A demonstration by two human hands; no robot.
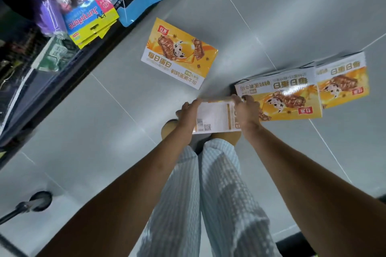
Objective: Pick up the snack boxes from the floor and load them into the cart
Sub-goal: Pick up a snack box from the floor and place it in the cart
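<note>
Both hands are taken up: the left hand (189, 110) and right hand (247, 111) grip the ends of a white-backed snack box (215, 118) held just above the feet. Right of it, two more boxes block the floor: the near box (288, 98) touches the right hand, and the far box (342, 81) stands just behind it, overlapped by it. A fourth box (179, 53) lies flat ahead, well apart from the hands, with bare grey floor (129, 98) between. On the left a dark shelf (52, 81) with hanging packets (89, 21) closes that side. Open floor stretches beyond the boxes. A dark wheel (40, 200) sits low left.
</note>
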